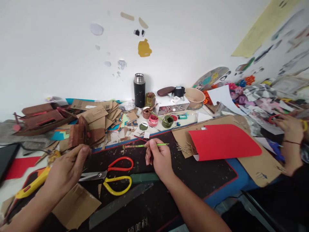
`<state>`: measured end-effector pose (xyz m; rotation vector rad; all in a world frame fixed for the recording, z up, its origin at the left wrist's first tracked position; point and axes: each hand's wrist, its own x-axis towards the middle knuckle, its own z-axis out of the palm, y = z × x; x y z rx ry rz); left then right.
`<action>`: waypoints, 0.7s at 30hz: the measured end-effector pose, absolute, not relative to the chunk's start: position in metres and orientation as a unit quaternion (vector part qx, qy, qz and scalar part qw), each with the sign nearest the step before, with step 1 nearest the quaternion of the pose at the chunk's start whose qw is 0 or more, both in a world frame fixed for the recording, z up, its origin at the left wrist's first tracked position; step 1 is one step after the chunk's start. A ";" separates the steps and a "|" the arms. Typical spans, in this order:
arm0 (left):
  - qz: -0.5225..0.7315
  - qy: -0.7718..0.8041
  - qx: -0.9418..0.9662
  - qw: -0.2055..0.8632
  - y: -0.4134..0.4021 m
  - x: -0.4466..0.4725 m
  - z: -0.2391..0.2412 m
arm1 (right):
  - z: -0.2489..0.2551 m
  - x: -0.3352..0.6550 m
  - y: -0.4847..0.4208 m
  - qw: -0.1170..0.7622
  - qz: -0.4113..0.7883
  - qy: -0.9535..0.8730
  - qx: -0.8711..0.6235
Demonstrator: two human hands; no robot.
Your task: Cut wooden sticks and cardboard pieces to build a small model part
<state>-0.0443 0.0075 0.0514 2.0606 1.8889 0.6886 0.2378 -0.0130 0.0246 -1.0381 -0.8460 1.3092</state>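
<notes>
My right hand [158, 158] pinches a thin paintbrush [137, 146] with a green handle, its brown-stained end pointing left over the black mat [188, 180]. My left hand [69, 167] is closed at the left, thumb pressed to the fingers; what it grips, if anything, is hidden. Right behind it stands a brown painted cardboard piece [77, 133]; whether the fingers touch it I cannot tell. Between my hands lie open scissors [118, 175] with one red and one yellow handle loop. A yellow tool, seemingly a glue gun [33, 183], rests beside my left forearm.
Brown model boat [45, 119] at left; cardboard scraps [96, 112] heaped behind. Paint jars: brown [146, 112], pink [153, 120], green [167, 120]. Black flask [139, 91] stands by the wall. Red sheet [224, 141] lies on cardboard [258, 170]. Another person's hand [291, 129] works at right.
</notes>
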 end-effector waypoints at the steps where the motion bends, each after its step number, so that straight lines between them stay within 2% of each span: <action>1: 0.243 0.646 0.711 0.133 0.006 -0.046 0.050 | 0.027 0.240 -0.012 0.595 0.559 -0.366 -0.447; 12: 0.265 0.636 0.712 0.138 -0.004 -0.057 0.037 | 0.067 0.317 0.000 0.666 0.406 -0.389 -0.490; 21: 0.261 0.626 0.723 0.133 -0.006 -0.078 0.014 | 0.073 0.367 0.036 0.664 0.285 -0.420 -0.549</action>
